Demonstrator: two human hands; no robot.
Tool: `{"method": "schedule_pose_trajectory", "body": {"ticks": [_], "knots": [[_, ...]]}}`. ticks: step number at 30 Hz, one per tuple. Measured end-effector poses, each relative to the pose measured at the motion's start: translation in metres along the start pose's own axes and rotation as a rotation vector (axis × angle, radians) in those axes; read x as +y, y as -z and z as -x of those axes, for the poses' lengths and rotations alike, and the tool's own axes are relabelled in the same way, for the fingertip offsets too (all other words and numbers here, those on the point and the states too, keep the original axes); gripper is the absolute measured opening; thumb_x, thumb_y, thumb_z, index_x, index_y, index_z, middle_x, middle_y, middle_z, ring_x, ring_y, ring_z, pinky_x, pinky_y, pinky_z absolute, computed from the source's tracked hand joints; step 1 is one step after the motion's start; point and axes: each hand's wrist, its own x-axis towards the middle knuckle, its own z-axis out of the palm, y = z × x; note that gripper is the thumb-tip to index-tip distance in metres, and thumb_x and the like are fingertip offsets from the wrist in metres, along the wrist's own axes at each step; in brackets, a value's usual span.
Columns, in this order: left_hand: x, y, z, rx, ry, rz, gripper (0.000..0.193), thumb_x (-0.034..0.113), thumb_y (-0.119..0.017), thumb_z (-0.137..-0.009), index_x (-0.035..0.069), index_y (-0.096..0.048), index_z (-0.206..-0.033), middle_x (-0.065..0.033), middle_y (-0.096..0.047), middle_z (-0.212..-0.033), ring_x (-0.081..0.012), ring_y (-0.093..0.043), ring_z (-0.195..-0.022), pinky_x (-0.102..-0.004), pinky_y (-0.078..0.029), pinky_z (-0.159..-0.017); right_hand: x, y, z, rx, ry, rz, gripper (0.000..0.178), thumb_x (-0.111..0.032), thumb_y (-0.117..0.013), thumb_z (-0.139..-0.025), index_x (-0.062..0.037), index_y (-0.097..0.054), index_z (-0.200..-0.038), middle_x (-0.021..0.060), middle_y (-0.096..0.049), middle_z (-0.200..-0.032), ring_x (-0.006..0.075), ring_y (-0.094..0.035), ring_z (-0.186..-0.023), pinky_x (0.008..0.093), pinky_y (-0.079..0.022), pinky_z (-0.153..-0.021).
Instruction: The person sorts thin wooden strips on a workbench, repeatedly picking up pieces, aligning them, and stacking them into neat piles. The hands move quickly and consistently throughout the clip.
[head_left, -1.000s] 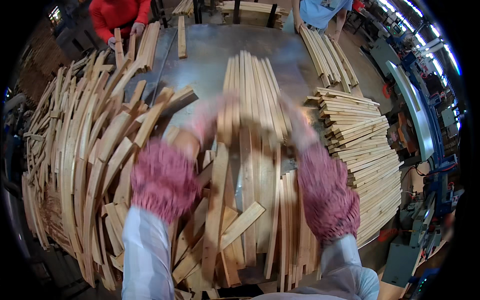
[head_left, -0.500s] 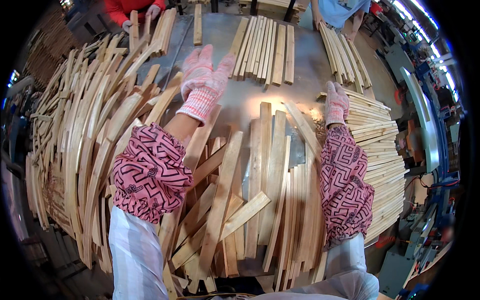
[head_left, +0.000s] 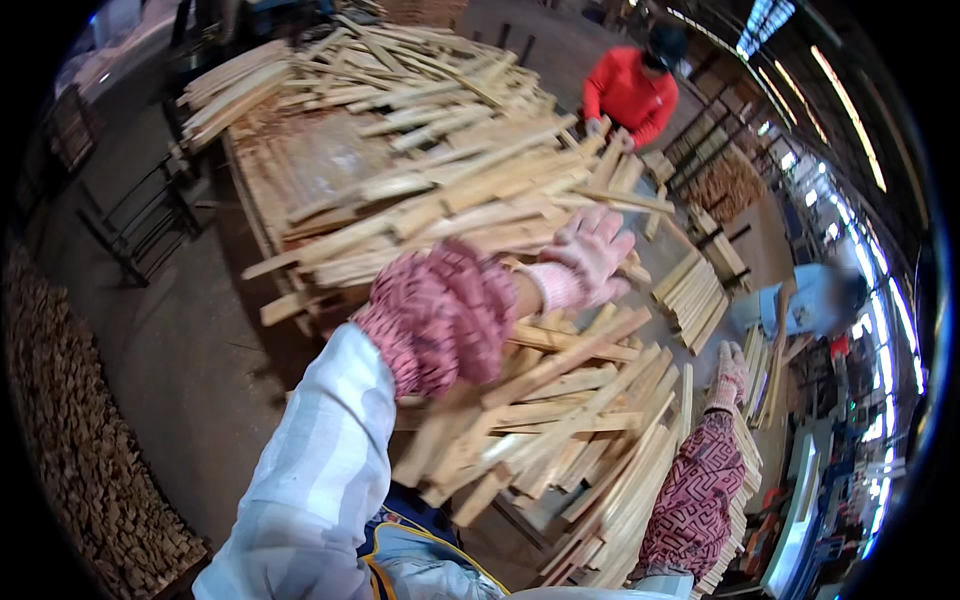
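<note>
My left hand (head_left: 590,255), in a pale pink knit glove, is open with its fingers spread. It is over the end of a big jumbled pile of wooden strips (head_left: 455,205) and holds nothing that I can see. A looser heap of strips (head_left: 570,385) lies just below it, nearer my body. Farther right, my right hand (head_left: 728,378), gloved the same way, has its fingers stretched out beside the long row of strips (head_left: 748,450) at the table's right edge. Nothing shows in its grip. Both forearms wear pink patterned sleeve covers.
A neat group of strips (head_left: 692,305) lies on the metal tabletop (head_left: 665,248) beyond my hands. A co-worker in red (head_left: 630,95) handles strips at the far side; another in light blue (head_left: 790,305) stands at the right. Stacked wood (head_left: 85,440) lines the floor at left.
The view has swung to the left, bringing the big pile and floor into sight. My left hand, over bare tabletop before, is now at the pile's strips. Both hands stay open.
</note>
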Motion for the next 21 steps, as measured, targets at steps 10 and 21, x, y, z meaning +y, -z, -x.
{"method": "schedule_pose_trajectory", "body": {"ticks": [10, 21], "knots": [[-0.112, 0.338, 0.651, -0.287, 1.527, -0.221, 0.061, 0.039, -0.057, -0.089, 0.002, -0.046, -0.137, -0.0226, -0.047, -0.138, -0.0388, -0.041, -0.13, -0.0478, -0.034, -0.108, -0.234, -0.219, 0.335, -0.347, 0.489, -0.818, 0.043, -0.004, -0.061, -0.089, 0.0022, -0.054, -0.131, 0.016, -0.063, -0.121, 0.0228, -0.061, -0.109, 0.0339, -0.046, -0.097], [-0.228, 0.358, 0.677, -0.353, 1.376, -0.052, 0.053, 0.045, -0.054, -0.09, 0.006, -0.06, -0.125, -0.0175, -0.06, -0.126, -0.0356, -0.053, -0.121, -0.0428, -0.041, -0.104, -0.495, -0.414, 0.51, -1.065, 0.949, -0.35, 0.046, -0.032, -0.059, -0.091, -0.012, -0.056, -0.132, 0.0168, -0.064, -0.12, 0.0342, -0.06, -0.112, 0.0417, -0.047, -0.097]]}}
